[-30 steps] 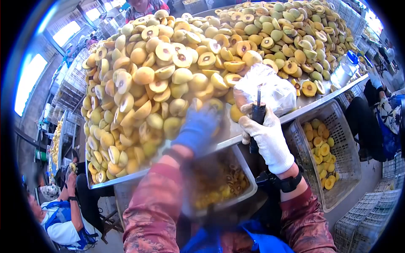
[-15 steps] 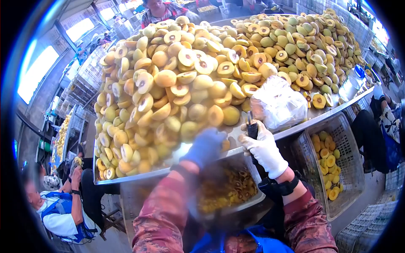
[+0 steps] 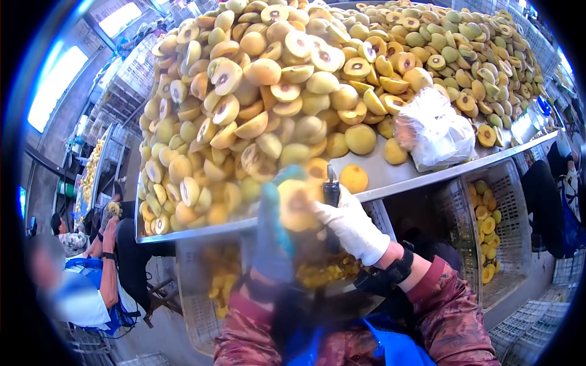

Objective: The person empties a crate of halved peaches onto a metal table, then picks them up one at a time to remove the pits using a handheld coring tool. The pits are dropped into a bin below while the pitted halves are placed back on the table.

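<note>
My left hand (image 3: 273, 229), in a blue-grey and teal glove, is closed around a halved yellow peach (image 3: 295, 206), its cut face with the brown centre turned toward my right hand. My right hand (image 3: 356, 227), in a white glove, grips a black-handled tool (image 3: 331, 189); its working end is hidden. Both hands meet above the near edge of the metal table (image 3: 397, 189). A big heap of peach halves (image 3: 256, 116) covers that table. Below my hands, a crate (image 3: 383, 221) contains yellow pieces and brown bits, partly blurred.
A white plastic bag (image 3: 436, 131) lies on the table at right of centre. To the lower right stands a crate (image 3: 513, 232) with pitted halves. Another person (image 3: 91, 274) sits at the left with a fruit in hand. Stacked crates (image 3: 116, 91) line the back left.
My left hand has come back from the heap and now has a peach half in it. My right hand, with the tool, has moved left toward it. The camera view has shifted.
</note>
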The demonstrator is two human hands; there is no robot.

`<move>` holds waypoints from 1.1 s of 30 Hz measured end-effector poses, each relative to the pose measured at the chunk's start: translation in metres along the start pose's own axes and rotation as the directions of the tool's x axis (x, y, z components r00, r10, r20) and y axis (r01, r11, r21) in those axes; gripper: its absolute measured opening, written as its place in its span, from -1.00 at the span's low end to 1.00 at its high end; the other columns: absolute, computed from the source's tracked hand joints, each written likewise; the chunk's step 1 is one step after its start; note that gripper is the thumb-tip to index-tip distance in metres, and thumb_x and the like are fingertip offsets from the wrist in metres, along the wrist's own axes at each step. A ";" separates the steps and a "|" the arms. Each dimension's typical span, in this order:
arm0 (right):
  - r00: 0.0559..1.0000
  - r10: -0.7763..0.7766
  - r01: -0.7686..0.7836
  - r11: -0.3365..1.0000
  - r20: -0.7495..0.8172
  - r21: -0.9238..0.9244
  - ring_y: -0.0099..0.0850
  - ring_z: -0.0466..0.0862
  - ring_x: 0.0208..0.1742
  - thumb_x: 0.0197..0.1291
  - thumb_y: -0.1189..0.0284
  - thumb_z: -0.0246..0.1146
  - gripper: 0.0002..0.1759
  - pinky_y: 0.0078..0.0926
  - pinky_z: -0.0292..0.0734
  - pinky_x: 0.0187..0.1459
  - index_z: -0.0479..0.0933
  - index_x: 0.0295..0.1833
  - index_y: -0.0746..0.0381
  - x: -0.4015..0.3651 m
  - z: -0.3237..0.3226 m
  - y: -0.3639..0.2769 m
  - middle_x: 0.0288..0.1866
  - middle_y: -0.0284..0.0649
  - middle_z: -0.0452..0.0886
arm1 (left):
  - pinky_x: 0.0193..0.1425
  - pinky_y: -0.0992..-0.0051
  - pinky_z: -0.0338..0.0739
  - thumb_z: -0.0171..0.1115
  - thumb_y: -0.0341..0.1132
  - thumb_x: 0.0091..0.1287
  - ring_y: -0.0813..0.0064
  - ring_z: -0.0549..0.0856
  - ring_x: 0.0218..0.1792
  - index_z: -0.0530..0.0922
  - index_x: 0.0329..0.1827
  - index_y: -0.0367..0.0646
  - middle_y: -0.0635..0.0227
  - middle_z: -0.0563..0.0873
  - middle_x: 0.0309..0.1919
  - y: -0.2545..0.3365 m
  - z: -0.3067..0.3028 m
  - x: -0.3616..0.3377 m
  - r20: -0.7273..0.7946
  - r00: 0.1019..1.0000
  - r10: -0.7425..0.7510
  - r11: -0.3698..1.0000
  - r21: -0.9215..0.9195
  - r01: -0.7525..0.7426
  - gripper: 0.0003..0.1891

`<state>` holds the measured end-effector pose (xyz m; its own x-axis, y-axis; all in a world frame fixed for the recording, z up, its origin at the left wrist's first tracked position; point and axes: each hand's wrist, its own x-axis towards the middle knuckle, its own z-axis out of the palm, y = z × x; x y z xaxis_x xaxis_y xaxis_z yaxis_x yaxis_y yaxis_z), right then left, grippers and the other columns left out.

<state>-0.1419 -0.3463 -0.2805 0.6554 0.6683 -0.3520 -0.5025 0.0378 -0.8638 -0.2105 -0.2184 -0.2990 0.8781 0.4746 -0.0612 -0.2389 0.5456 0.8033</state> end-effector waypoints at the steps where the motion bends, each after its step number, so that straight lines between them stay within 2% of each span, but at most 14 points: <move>1: 0.998 -0.023 0.026 0.999 0.064 -0.048 -0.44 0.65 -0.28 0.34 0.23 0.33 -0.42 -0.40 0.61 -0.25 0.35 0.36 0.23 0.003 0.000 0.009 -0.07 -0.19 0.64 | 0.33 0.27 0.48 -0.11 0.15 0.56 0.26 0.63 0.12 0.45 0.32 -0.28 0.13 0.64 0.12 -0.001 -0.006 0.000 -0.008 1.000 -0.002 0.999 -0.034 0.002 -0.37; 3: 0.988 -0.124 0.150 0.926 0.098 -0.346 -0.24 0.68 -0.13 0.35 0.19 0.30 -0.40 -0.25 0.61 -0.10 0.33 0.36 0.25 0.004 -0.002 0.015 -0.02 -0.05 0.64 | 0.32 0.23 0.49 -0.15 0.16 0.57 0.23 0.64 0.10 0.44 0.33 -0.27 0.10 0.66 0.08 0.000 -0.016 0.003 -0.023 1.000 -0.005 0.995 -0.096 0.003 -0.36; 6: 0.957 -0.264 0.282 0.741 0.121 -0.610 0.03 0.66 0.04 0.30 0.19 0.31 -0.39 -0.11 0.55 0.02 0.31 0.31 0.27 0.000 0.003 0.014 -0.04 0.14 0.62 | 0.30 0.21 0.51 -0.15 0.14 0.57 0.21 0.65 0.08 0.42 0.35 -0.26 0.07 0.67 0.05 0.009 -0.010 0.002 -0.111 0.989 0.096 0.995 0.031 -0.093 -0.37; 8: 0.889 -0.428 0.402 0.566 0.160 -0.720 -0.04 0.73 -0.18 0.23 0.28 0.38 -0.41 -0.21 0.62 -0.22 0.31 0.28 0.22 0.000 0.007 0.018 -0.25 0.04 0.67 | 0.29 0.21 0.52 -0.16 0.13 0.58 0.20 0.65 0.08 0.39 0.38 -0.27 0.07 0.66 0.06 0.009 -0.014 0.000 -0.051 0.989 0.141 0.987 0.083 -0.136 -0.37; 9: 0.925 -0.361 0.328 0.605 0.116 -0.725 0.16 0.68 -0.11 0.20 0.32 0.39 -0.40 -0.09 0.58 -0.12 0.31 0.27 0.24 -0.005 0.009 0.015 -0.22 0.15 0.65 | 0.29 0.20 0.52 -0.16 0.13 0.58 0.20 0.65 0.09 0.38 0.38 -0.27 0.06 0.65 0.07 0.009 -0.015 -0.001 -0.021 0.988 0.153 0.985 0.086 -0.151 -0.38; 13: 0.902 -0.391 0.384 0.541 0.181 -0.748 0.07 0.68 -0.25 0.21 0.35 0.37 -0.44 -0.13 0.55 -0.25 0.32 0.23 0.28 -0.007 0.009 0.022 -0.31 0.10 0.62 | 0.28 0.15 0.53 -0.17 0.10 0.59 0.19 0.63 0.10 0.37 0.38 -0.29 0.05 0.61 0.12 0.008 -0.019 -0.006 0.057 0.978 0.202 0.963 0.172 -0.209 -0.39; 15: 0.893 -0.375 0.430 0.537 0.251 -0.726 0.04 0.66 -0.32 0.22 0.38 0.34 -0.47 -0.13 0.52 -0.30 0.31 0.22 0.28 -0.002 0.005 0.026 -0.35 0.07 0.60 | 0.27 0.12 0.54 -0.17 0.08 0.59 0.19 0.62 0.11 0.37 0.36 -0.32 0.04 0.59 0.15 0.014 -0.014 -0.011 0.090 0.972 0.216 0.918 0.321 -0.234 -0.39; 18: 0.938 -0.242 0.347 0.618 0.249 -0.705 0.08 0.67 -0.31 0.31 0.36 0.24 -0.69 -0.05 0.53 -0.31 0.35 -0.06 0.36 -0.011 0.008 0.010 -0.32 0.14 0.60 | 0.27 0.10 0.56 -0.16 0.06 0.59 0.21 0.62 0.11 0.37 0.34 -0.35 0.05 0.58 0.15 0.011 -0.017 -0.012 0.148 0.945 0.293 0.822 0.465 -0.328 -0.41; 21: 0.943 -0.231 0.333 0.646 0.240 -0.686 0.07 0.66 -0.36 0.31 0.37 0.25 -0.70 -0.05 0.52 -0.35 0.36 -0.05 0.36 -0.011 0.009 0.009 -0.37 0.11 0.60 | 0.26 0.11 0.56 -0.16 0.04 0.60 0.22 0.62 0.10 0.38 0.32 -0.36 0.07 0.57 0.14 0.005 -0.019 -0.015 0.158 0.922 0.354 0.746 0.548 -0.380 -0.42; 24: 0.906 -0.317 0.420 0.607 0.279 -0.675 0.04 0.63 -0.41 0.35 0.33 0.21 -0.69 -0.05 0.50 -0.35 0.36 -0.04 0.35 -0.008 0.005 0.028 -0.37 0.09 0.60 | 0.25 0.13 0.57 -0.16 0.03 0.60 0.22 0.62 0.09 0.39 0.30 -0.36 0.07 0.58 0.13 0.001 -0.021 -0.016 0.187 0.901 0.392 0.663 0.621 -0.418 -0.43; 27: 0.914 -0.312 0.406 0.715 0.261 -0.569 -0.08 0.56 -0.50 0.48 0.17 0.05 -0.62 -0.11 0.48 -0.35 0.40 -0.10 0.33 -0.009 0.004 0.037 -0.43 -0.02 0.58 | 0.23 0.15 0.57 -0.16 0.04 0.60 0.21 0.63 0.08 0.40 0.28 -0.37 0.06 0.59 0.11 0.000 -0.023 -0.016 0.201 0.896 0.396 0.641 0.638 -0.426 -0.43; 29: 0.960 -0.152 0.261 0.794 0.236 -0.549 -0.16 0.51 -0.51 0.53 0.07 -0.09 -0.51 -0.17 0.47 -0.34 0.43 -0.15 0.31 -0.011 0.005 0.041 -0.47 -0.10 0.55 | 0.22 0.20 0.56 -0.16 0.05 0.59 0.22 0.65 0.04 0.42 0.23 -0.37 0.04 0.59 0.10 0.002 -0.020 -0.021 0.151 0.914 0.377 0.699 0.602 -0.387 -0.43; 31: 0.972 -0.030 0.152 0.840 0.234 -0.521 -0.22 0.49 -0.50 0.56 -0.01 -0.21 -0.40 -0.22 0.47 -0.33 0.46 -0.18 0.31 -0.012 0.007 0.038 -0.49 -0.15 0.53 | 0.23 0.21 0.55 -0.16 0.07 0.59 0.22 0.65 0.02 0.42 0.23 -0.37 0.04 0.59 0.10 0.004 -0.020 -0.022 0.178 0.905 0.387 0.690 0.596 -0.412 -0.42; 33: 0.967 -0.017 0.142 0.863 0.253 -0.484 -0.26 0.51 -0.47 0.56 -0.03 -0.27 -0.35 -0.25 0.47 -0.32 0.47 -0.19 0.31 -0.013 0.008 0.033 -0.49 -0.17 0.53 | 0.23 0.23 0.54 -0.18 0.11 0.58 0.22 0.65 0.00 0.41 0.22 -0.36 0.02 0.60 0.08 0.004 -0.024 -0.020 0.219 0.888 0.405 0.621 0.647 -0.443 -0.39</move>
<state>-0.1722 -0.3478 -0.3016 0.4999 0.8336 -0.2349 -0.0679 -0.2327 -0.9702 -0.2391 -0.2092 -0.3084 0.7733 0.4912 0.4009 -0.2689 -0.3185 0.9090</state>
